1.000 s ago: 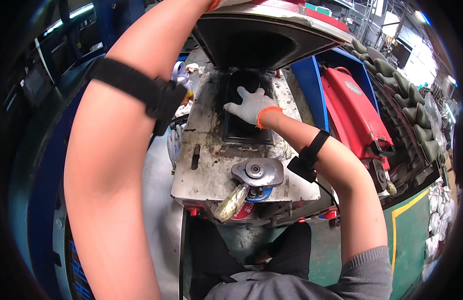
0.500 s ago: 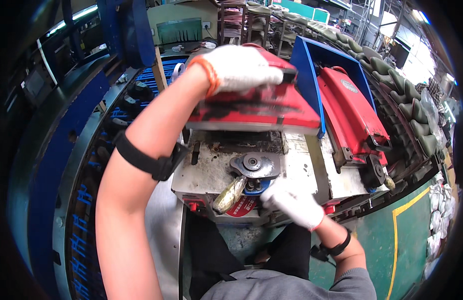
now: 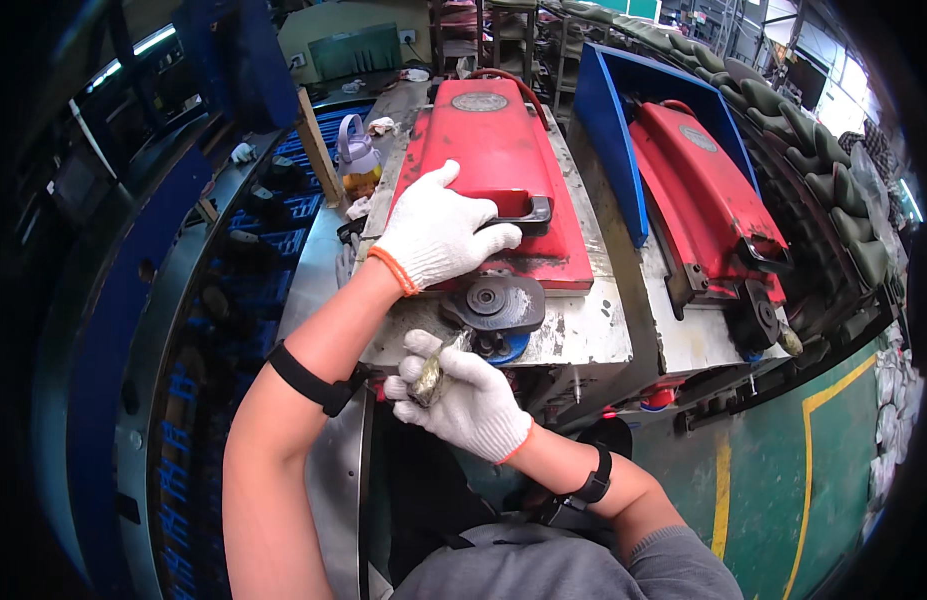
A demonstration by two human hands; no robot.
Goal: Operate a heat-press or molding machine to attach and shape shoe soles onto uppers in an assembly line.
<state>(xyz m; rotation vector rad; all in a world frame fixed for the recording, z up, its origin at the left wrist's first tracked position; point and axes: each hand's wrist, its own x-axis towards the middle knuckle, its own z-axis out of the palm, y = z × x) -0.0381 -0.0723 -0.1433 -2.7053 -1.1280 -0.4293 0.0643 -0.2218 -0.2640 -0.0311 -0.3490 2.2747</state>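
Observation:
The red lid point(image 3: 498, 150) of the machine in front of me lies lowered on its pale, stained base point(image 3: 583, 330). My left hand point(image 3: 435, 232), in a white glove, rests on the lid's front part with fingers spread. Its fingertips reach beside the black-rimmed handle opening point(image 3: 528, 215). Below it, a dark metal clamp point(image 3: 498, 303) sits at the base's front edge. From it a lever handle wrapped in yellowish tape point(image 3: 429, 378) points toward me. My gloved right hand point(image 3: 473, 405) holds this handle, palm up, fingers curled around it.
A second machine with a red lid point(image 3: 698, 200) and a blue guard point(image 3: 613, 140) stands to the right. Left are a lilac-topped bottle point(image 3: 357, 150), a wooden post point(image 3: 318, 150) and a rack with blue parts point(image 3: 178, 440). Grey-green pads point(image 3: 818, 160) line the far right.
The red lid has come down from its raised, tilted position onto the base. My left hand has shifted from its handle onto its top. My right hand has moved left and taken the lever handle.

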